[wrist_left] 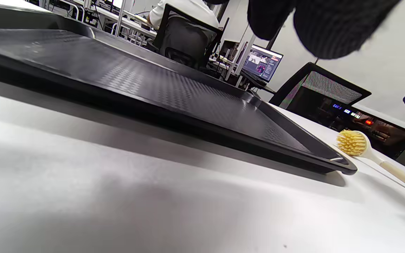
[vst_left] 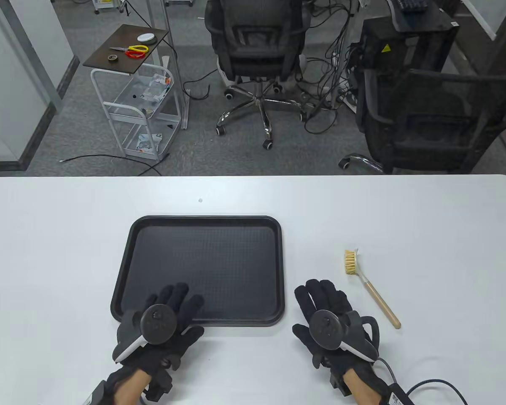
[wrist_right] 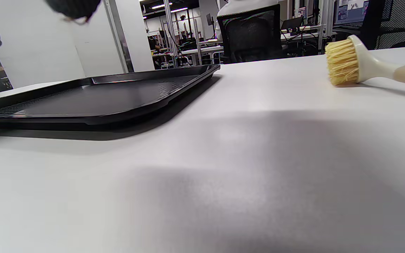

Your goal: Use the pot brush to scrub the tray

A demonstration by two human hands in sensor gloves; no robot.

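Observation:
A black rectangular tray (vst_left: 202, 230) lies flat at the table's middle; it also shows in the left wrist view (wrist_left: 153, 91) and the right wrist view (wrist_right: 93, 98). A pot brush (vst_left: 369, 287) with yellow bristles, a white neck and a wooden handle lies on the table right of the tray, bristle head (wrist_left: 351, 142) (wrist_right: 341, 61) at the far end. My left hand (vst_left: 168, 310) lies open with its fingers over the tray's near left corner and holds nothing. My right hand (vst_left: 324, 303) lies open and flat on the table between the tray and the brush, empty.
The white table (vst_left: 426, 219) carries only the tray and the brush. A cable (vst_left: 434, 386) trails from my right wrist at the near right. Office chairs and a small cart stand on the floor beyond the table's far edge.

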